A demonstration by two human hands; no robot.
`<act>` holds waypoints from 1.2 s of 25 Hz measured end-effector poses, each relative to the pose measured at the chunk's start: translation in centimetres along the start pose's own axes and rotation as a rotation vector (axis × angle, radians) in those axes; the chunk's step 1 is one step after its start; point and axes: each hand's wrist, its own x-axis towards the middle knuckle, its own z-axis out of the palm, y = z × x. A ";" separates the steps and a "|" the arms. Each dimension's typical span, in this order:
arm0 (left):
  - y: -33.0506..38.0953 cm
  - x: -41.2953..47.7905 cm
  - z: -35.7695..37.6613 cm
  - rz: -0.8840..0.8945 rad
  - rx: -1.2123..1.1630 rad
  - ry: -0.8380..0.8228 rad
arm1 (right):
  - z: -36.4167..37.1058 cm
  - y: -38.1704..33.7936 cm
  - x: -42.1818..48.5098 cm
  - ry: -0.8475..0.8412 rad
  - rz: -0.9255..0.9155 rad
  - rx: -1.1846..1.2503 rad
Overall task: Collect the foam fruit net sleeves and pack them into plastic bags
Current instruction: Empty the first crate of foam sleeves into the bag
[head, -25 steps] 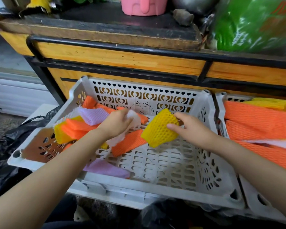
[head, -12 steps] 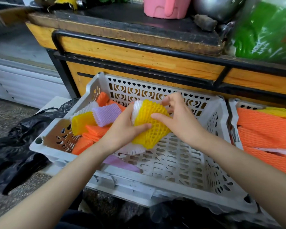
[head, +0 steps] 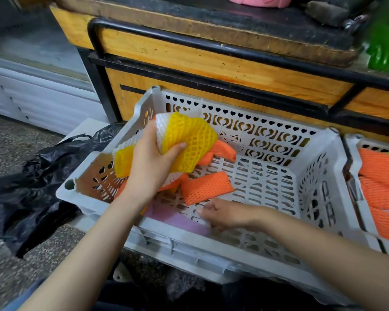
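- Foam net sleeves: yellow + white bundle (head: 189, 138) in left hand (head: 148, 162), fingers curled round it, thumb pressing on top. It's held above the white crate (head: 267, 133) at its 10 o'clock.
- Right hand (head: 229, 215) low at crate's 6 o'clock, fingertips at the purple sleeve (head: 177, 218) lying flat by the near wall. Blurred, can't tell if pinched or just touching.
- Orange sleeves (head: 206, 187) loose on crate floor, approx centre.
- Black plastic bag (head: 20, 187) on ground at crate's 9 o'clock.
- Handling, my est.: v. light, soft, springy, not fragile. Mesh is grippy, but bundle rebounds and fans out. Pinch purple one by an end, then squeeze the stack mid-length.
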 end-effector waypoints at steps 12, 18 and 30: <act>-0.6 -0.1 0.2 0.023 0.102 0.039 | 0.7 -0.2 0.2 -0.147 0.202 0.175; -0.8 -0.1 0.5 -0.033 0.155 -0.010 | 0.8 -1.0 -0.9 -0.159 0.237 0.303; -0.7 0.1 0.5 -0.092 0.251 0.063 | -5.3 -2.4 -6.8 0.742 0.040 0.243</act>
